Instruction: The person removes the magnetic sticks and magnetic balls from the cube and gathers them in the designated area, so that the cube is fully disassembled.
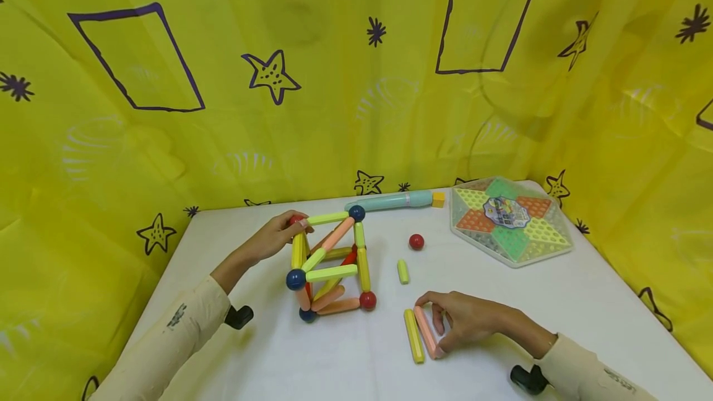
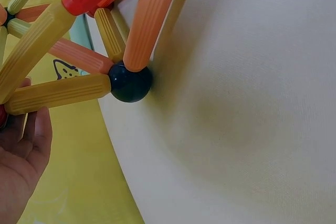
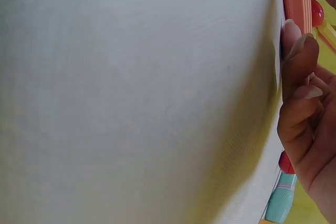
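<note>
A frame of magnetic rods and balls (image 1: 333,273) stands on the table, with yellow, orange, lime and red rods joined by blue and red balls. At its upper left corner my left hand (image 1: 276,236) grips a red ball; in the left wrist view the fingers (image 2: 43,135) show beside a yellow rod (image 2: 63,94) near a dark blue ball (image 2: 130,82). My right hand (image 1: 470,317) pinches an orange-pink rod (image 1: 426,332) by its two ends, thumb at the near end. Close along its left side lies a yellow rod (image 1: 414,336).
A short lime rod (image 1: 403,271) and a loose red ball (image 1: 416,241) lie right of the frame. Further back are a teal tube-shaped object (image 1: 392,200), a small orange cube (image 1: 438,200) and a hexagonal game board (image 1: 509,221). A yellow patterned curtain (image 1: 334,135) borders the table.
</note>
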A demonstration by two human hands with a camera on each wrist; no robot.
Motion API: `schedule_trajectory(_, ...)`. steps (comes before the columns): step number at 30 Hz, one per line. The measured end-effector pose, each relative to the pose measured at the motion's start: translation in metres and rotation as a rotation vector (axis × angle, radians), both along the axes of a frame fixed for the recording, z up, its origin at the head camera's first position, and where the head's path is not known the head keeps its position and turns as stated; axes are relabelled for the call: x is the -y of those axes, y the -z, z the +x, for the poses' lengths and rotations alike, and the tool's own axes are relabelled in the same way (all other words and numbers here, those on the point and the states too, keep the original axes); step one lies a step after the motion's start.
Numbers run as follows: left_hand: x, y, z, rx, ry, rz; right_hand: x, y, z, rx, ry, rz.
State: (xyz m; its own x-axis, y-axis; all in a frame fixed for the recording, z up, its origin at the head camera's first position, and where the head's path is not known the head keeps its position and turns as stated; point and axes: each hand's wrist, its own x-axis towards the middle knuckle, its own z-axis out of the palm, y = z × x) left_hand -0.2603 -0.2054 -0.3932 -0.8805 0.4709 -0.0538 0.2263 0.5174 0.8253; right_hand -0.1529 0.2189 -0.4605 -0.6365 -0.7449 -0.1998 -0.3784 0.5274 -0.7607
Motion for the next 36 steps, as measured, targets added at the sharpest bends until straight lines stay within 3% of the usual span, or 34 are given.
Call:
schedule_trajectory(5, 0.0, 0.0, 0.0, 0.014, -0.004, -0.001, 0.002, 0.001, 0.002, -0.039, 0.021, 0.0)
schedule_trajectory(11, 0.001, -0.001, 0.0, 0.012, -0.006, 0.004, 0.005, -0.005, 0.003, -0.105, 0.06, 0.079)
schedule_trajectory(15, 0.001, 0.0, 0.001, 0.016, -0.007, 0.003, 0.002, -0.014, -0.002, -0.143, 0.079, 0.113)
schedule_trajectory(20, 0.001, 0.0, 0.001, 0.02, -0.006, 0.006, 0.008, -0.032, -0.013, -0.213, 0.096, 0.068)
schedule_trajectory(27, -0.001, -0.001, 0.001, 0.022, -0.025, 0.001, 0.05, -0.06, -0.025, -0.309, 0.119, -0.02)
schedule_trajectory(36, -0.001, 0.002, 0.001, 0.001, -0.029, 0.008, 0.118, -0.086, -0.031, -0.344, 0.114, -0.062)
